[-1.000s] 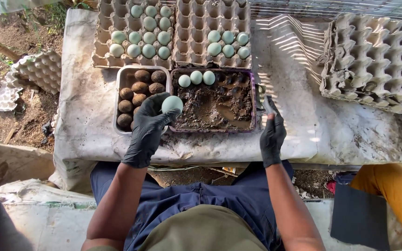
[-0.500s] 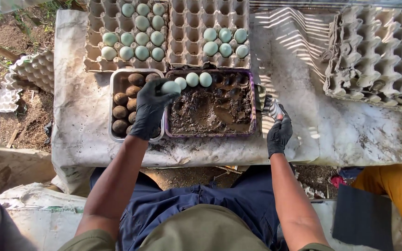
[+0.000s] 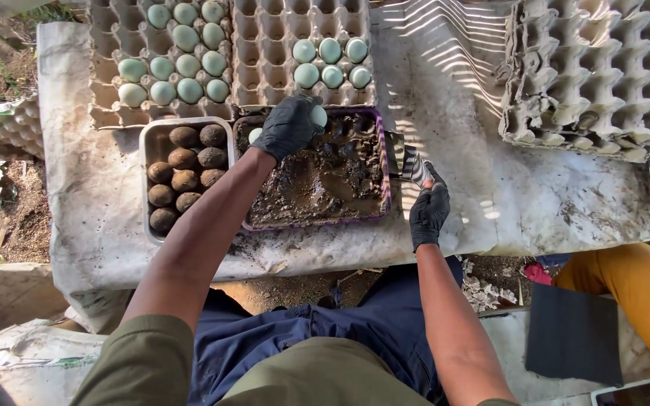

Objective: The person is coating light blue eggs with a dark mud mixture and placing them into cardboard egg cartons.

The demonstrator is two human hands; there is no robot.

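The gloved left hand (image 3: 289,126) curls closed around a pale blue egg (image 3: 318,115) at the far edge of the purple mud tray (image 3: 317,224). The right hand (image 3: 429,214) rests on the table (image 3: 536,199), fingers loosely closed, beside a trowel (image 3: 408,159).

Nine pale green eggs (image 3: 177,62) sit in the left carton (image 3: 107,98), five in the middle carton (image 3: 280,45). Two more lie in the mud tray (image 3: 317,180) (one under a gloved hand). The metal tray (image 3: 147,188) holds eight mud-coated eggs (image 3: 182,177). Two gloved hands show.
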